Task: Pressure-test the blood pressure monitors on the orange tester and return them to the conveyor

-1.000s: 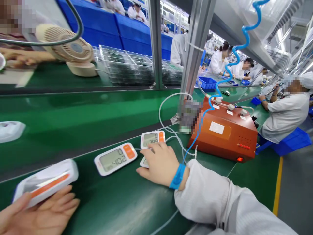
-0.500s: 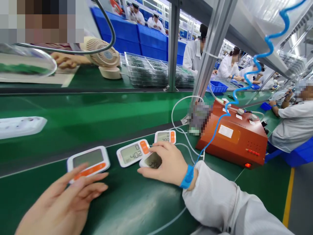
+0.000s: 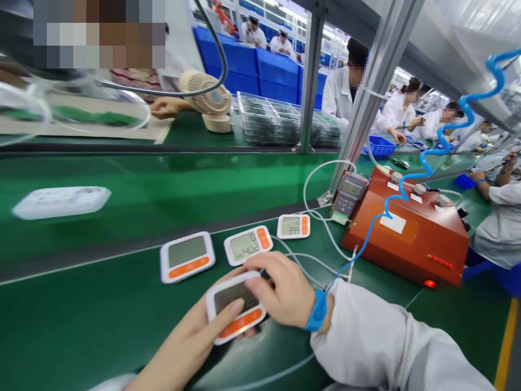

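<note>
Two displays [image 3: 248, 244] reading 402 and 399, hands [image 3: 280, 288] nearby

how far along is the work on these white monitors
Likely done: the 402 monitor and 399 monitor, both showing digits. In hand: the held monitor, between left hand and right hand. Possibly left: the blank monitor on the green bench, no digits visible. The white piece beyond: I cannot tell.

White-and-orange monitor [image 3: 236, 307], tilted, in hands [image 3: 214, 320]
</note>
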Demonstrator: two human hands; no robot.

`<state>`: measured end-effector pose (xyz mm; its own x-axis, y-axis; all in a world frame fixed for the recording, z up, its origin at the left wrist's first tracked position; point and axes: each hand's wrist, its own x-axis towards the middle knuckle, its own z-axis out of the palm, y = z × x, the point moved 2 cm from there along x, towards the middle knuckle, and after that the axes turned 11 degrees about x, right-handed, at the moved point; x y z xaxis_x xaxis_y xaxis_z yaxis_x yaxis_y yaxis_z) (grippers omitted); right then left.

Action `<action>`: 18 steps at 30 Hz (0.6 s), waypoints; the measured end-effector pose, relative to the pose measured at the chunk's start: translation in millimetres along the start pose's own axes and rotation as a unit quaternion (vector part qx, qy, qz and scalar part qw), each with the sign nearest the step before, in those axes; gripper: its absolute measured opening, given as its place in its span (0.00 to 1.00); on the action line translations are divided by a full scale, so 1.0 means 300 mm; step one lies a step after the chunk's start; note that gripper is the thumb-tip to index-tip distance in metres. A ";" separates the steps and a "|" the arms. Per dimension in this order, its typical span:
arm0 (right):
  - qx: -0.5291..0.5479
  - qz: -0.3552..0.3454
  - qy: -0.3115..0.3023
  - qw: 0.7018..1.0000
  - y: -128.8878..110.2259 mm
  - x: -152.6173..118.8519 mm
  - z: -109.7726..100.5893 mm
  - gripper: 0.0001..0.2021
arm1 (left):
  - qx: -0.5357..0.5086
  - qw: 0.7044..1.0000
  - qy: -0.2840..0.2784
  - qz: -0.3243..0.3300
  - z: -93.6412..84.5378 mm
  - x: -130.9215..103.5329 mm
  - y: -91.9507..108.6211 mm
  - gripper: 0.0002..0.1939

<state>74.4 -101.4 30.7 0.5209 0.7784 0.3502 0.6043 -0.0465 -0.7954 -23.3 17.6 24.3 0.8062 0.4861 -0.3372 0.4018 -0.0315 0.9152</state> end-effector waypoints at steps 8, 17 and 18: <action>0.007 -0.014 -0.079 0.997 0.031 -0.005 0.007 0.12 | -0.135 0.988 -0.069 -0.011 -0.024 0.019 -0.021 0.30; -0.182 0.061 -0.100 0.976 0.014 -0.013 0.009 0.11 | -0.072 0.989 -0.109 0.069 -0.040 0.034 -0.032 0.27; -0.184 0.062 -0.106 0.975 0.016 -0.015 0.011 0.11 | -0.041 0.993 -0.079 0.079 -0.046 0.041 -0.039 0.27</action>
<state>73.0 -103.0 23.6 0.4912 0.8626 0.1212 0.7401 -0.3400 -0.5802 -24.1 36.0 12.5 0.9167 0.3384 -0.2125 0.2334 -0.0220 0.9721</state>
